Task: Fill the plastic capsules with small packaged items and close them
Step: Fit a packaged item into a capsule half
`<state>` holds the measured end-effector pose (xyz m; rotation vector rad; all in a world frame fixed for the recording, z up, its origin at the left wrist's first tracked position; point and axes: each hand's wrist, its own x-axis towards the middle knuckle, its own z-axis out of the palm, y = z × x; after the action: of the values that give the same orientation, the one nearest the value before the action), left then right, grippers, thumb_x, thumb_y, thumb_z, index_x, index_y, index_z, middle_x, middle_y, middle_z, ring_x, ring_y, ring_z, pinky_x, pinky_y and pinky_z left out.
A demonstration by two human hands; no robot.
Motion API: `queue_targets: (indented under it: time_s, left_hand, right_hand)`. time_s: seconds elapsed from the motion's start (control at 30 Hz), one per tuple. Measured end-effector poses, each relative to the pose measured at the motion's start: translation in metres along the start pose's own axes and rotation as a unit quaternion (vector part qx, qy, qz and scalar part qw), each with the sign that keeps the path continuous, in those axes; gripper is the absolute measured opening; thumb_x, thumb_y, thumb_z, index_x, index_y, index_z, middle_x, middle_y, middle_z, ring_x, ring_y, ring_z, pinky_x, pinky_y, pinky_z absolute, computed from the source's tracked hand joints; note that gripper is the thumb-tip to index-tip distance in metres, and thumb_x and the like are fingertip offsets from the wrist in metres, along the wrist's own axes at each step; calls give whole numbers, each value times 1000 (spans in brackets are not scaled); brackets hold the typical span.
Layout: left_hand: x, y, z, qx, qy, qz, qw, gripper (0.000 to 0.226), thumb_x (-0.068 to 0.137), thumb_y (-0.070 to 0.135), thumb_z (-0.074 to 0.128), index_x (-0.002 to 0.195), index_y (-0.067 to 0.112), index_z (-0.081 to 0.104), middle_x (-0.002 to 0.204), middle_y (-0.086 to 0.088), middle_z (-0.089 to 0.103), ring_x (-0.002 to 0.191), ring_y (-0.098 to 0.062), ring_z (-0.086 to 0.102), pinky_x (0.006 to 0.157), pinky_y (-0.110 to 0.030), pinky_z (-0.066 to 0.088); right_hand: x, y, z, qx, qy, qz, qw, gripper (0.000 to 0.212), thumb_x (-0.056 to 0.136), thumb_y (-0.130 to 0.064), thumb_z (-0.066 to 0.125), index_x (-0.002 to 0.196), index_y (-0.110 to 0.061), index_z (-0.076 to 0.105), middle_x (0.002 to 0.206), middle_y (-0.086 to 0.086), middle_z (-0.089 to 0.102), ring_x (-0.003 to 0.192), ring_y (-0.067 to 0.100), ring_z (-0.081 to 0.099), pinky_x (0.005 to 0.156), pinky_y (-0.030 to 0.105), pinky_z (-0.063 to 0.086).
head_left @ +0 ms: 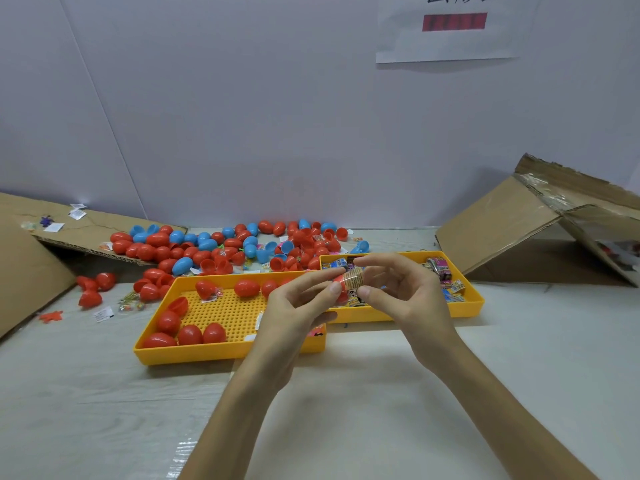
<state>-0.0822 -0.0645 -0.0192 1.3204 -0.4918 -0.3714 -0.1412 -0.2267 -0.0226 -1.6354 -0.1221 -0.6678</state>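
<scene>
An open red capsule half (pixel 340 281) is held aloft, tilted; a rolled printed packet (pixel 354 277) is lodged partly inside it.

I see red and blue plastic egg capsules (pixel 194 245), two yellow plastic trays (pixel 228 351), and brown cardboard sheets (pixel 495 230).

Bright, even light; soft shadows beneath trays (pixel 228 353); wide-angle bending at edges; slight overall softness.
</scene>
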Motion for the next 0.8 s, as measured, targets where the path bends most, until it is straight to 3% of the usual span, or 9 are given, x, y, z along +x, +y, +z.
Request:
queue_targets:
  time_s: [0.23,0.43,0.6,0.7,0.8]
  left_hand:
    - [2,-2,0,-31,23,-1,999,28,69,36,79,97,28,81,105,-2,77,103,-18,73,81,-26,59]
    - [1,-2,2,-90,35,-1,995,23,67,26,81,88,16,81,102,-10,77,101,-25,74,76,-24,59]
    - [1,-3,4,-135,45,-17,990,29,62,29,83,86,13,82,99,-10,78,100,-26,75,75,-24,60]
    - [2,-3,5,-169,42,-25,984,25,69,26,80,89,11,82,103,-15,77,100,-26,75,78,-25,60]
    - [2,-3,4,-203,45,-29,978,26,76,22,77,96,6,78,105,-18,76,100,-27,74,79,-27,60]
  right_hand:
    - [0,-1,0,4,-1,-11,1000,35,77,-13,74,98,-40,76,85,-10,72,81,6,68,69,19,54]
    - [1,3,1,-3,24,-20,999,26,78,-15,76,100,-30,76,87,-9,67,76,11,68,68,23,54]
    - [-3,7,5,-69,62,-79,993,16,85,-15,79,96,-24,71,84,-11,69,81,13,69,73,22,56]
    - [-6,8,10,-77,72,-101,989,13,86,-21,78,95,-23,70,92,-3,72,87,21,73,77,26,58]
    - [-8,8,16,-90,70,-115,987,24,82,-23,79,101,-27,66,98,-4,72,92,20,74,80,26,59]
